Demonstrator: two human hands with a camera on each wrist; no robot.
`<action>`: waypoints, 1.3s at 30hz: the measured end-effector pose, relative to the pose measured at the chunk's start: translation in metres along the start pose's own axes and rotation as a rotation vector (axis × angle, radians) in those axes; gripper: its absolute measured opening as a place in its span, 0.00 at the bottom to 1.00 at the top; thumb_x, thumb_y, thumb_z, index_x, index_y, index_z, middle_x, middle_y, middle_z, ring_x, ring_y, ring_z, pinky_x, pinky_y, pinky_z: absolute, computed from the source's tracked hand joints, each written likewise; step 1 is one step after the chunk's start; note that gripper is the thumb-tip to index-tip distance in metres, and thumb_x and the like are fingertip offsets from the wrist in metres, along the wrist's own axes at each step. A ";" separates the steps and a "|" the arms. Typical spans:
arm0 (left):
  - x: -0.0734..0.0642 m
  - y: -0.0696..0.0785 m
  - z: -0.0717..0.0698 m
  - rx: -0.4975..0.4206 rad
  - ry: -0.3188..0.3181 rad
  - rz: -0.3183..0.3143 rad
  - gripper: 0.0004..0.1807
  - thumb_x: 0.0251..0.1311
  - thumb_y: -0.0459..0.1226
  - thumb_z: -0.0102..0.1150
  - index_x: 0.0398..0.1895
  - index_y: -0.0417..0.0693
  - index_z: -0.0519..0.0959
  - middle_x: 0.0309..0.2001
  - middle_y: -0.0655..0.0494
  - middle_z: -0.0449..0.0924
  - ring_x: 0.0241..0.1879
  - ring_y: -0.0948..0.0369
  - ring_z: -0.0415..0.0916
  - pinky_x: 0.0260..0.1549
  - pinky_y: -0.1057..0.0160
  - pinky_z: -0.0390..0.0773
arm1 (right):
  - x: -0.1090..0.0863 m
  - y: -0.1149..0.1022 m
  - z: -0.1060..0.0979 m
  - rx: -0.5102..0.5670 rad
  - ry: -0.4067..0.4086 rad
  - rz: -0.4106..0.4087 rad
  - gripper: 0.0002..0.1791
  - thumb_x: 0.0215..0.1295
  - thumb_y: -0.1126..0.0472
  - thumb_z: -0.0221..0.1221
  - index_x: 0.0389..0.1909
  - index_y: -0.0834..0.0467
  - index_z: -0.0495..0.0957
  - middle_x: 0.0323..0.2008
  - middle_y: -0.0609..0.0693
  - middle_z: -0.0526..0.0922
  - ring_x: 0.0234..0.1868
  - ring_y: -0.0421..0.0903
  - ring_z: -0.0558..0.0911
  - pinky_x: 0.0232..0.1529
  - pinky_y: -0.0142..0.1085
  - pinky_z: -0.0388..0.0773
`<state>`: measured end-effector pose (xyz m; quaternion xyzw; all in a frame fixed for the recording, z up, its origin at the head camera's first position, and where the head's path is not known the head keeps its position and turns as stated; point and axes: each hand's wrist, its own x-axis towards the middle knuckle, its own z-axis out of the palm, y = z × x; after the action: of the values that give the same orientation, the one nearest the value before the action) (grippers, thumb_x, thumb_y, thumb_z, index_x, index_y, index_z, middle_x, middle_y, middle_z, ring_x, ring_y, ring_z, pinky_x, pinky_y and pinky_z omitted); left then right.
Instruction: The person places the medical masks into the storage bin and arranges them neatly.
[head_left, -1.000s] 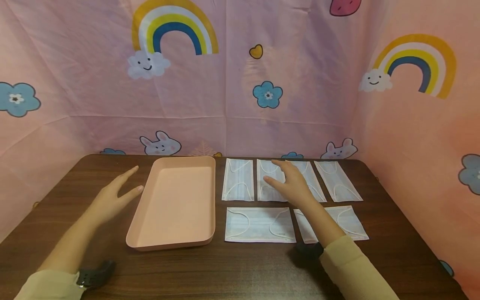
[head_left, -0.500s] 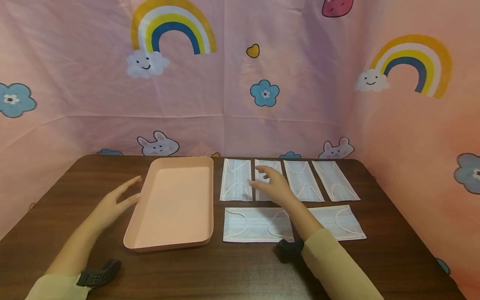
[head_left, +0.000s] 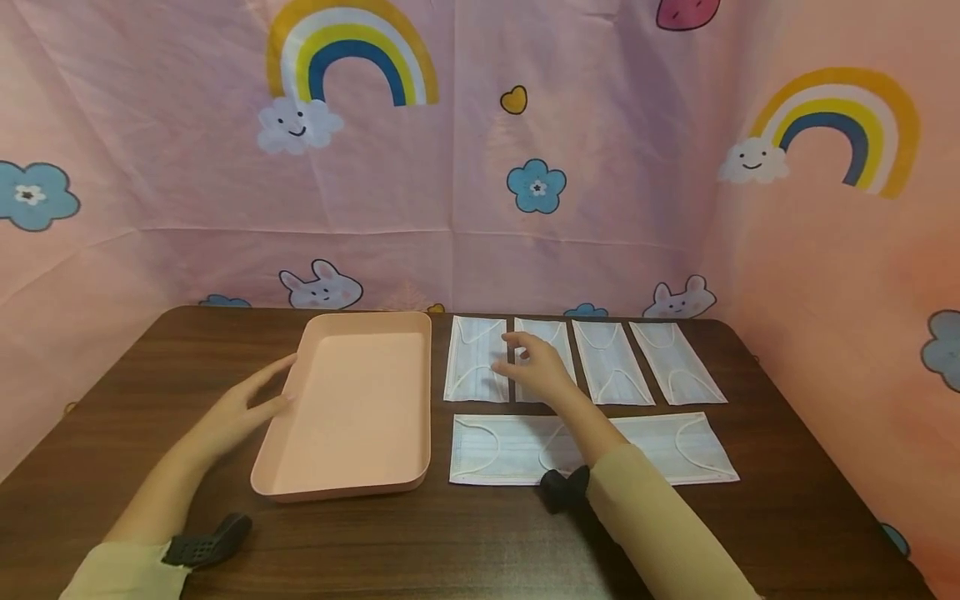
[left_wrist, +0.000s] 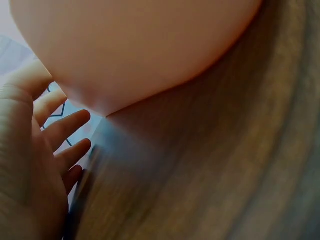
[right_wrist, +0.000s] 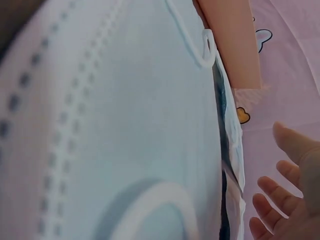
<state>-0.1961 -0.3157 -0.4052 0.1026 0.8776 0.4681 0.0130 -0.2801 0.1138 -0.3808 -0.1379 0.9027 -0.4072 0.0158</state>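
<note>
I see the pink tray (head_left: 352,408) just right of my left hand (head_left: 240,408), whose straight, relaxed fingers touch its rim. My right hand (head_left: 536,371) hovers open, grasping nothing, over two face masks (head_left: 476,358) lying flat beneath its fingertips. I judge the risk is pinching both thin masks together, or snagging an ear loop (head_left: 480,379).

left hand (head_left: 240,408) flat, right hand (head_left: 542,372) spread
</note>
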 end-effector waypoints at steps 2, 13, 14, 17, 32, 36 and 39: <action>0.000 0.000 0.000 0.010 -0.001 0.001 0.38 0.65 0.43 0.57 0.75 0.52 0.54 0.72 0.37 0.50 0.68 0.33 0.43 0.55 0.27 0.48 | 0.002 0.001 0.000 -0.013 -0.006 0.008 0.31 0.59 0.55 0.66 0.63 0.58 0.71 0.57 0.55 0.76 0.53 0.55 0.75 0.49 0.48 0.75; 0.001 -0.005 -0.001 0.041 -0.005 -0.009 0.38 0.65 0.44 0.57 0.75 0.54 0.53 0.72 0.35 0.50 0.68 0.32 0.44 0.54 0.26 0.48 | 0.013 0.007 0.005 -0.035 -0.036 0.051 0.32 0.58 0.55 0.68 0.63 0.58 0.71 0.54 0.54 0.77 0.53 0.54 0.76 0.52 0.47 0.74; 0.002 -0.005 -0.001 0.044 -0.005 -0.011 0.38 0.65 0.44 0.56 0.75 0.54 0.53 0.72 0.35 0.50 0.68 0.32 0.44 0.54 0.26 0.49 | 0.014 0.007 0.005 -0.042 -0.039 0.053 0.32 0.58 0.55 0.68 0.63 0.58 0.71 0.53 0.54 0.77 0.53 0.53 0.76 0.51 0.47 0.74; 0.002 -0.005 0.000 0.046 -0.008 -0.016 0.38 0.65 0.44 0.56 0.75 0.54 0.53 0.72 0.35 0.49 0.68 0.32 0.44 0.54 0.26 0.49 | 0.016 0.008 0.007 -0.065 -0.051 0.061 0.32 0.58 0.55 0.68 0.63 0.58 0.71 0.53 0.54 0.77 0.53 0.53 0.75 0.52 0.46 0.73; 0.001 -0.005 0.002 0.034 -0.021 -0.049 0.39 0.65 0.45 0.57 0.76 0.55 0.51 0.72 0.34 0.46 0.68 0.30 0.41 0.53 0.24 0.48 | 0.019 0.007 0.012 -0.211 -0.050 0.063 0.33 0.53 0.55 0.71 0.61 0.57 0.74 0.51 0.55 0.80 0.54 0.56 0.75 0.58 0.53 0.66; -0.001 -0.002 0.001 0.050 -0.014 -0.036 0.39 0.65 0.45 0.56 0.76 0.54 0.52 0.72 0.33 0.47 0.67 0.30 0.42 0.53 0.25 0.48 | 0.021 0.005 0.013 -0.229 -0.054 0.078 0.31 0.53 0.55 0.71 0.59 0.56 0.75 0.48 0.53 0.80 0.51 0.54 0.76 0.55 0.50 0.68; -0.001 0.000 0.000 0.061 -0.010 -0.026 0.38 0.66 0.45 0.56 0.76 0.54 0.52 0.72 0.34 0.48 0.67 0.30 0.43 0.54 0.25 0.48 | 0.022 0.004 0.013 -0.224 -0.056 0.093 0.29 0.53 0.55 0.71 0.57 0.55 0.76 0.45 0.51 0.81 0.48 0.51 0.77 0.52 0.48 0.70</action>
<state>-0.1955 -0.3156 -0.4058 0.0939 0.8926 0.4406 0.0202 -0.3004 0.1011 -0.3908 -0.1080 0.9472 -0.2987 0.0443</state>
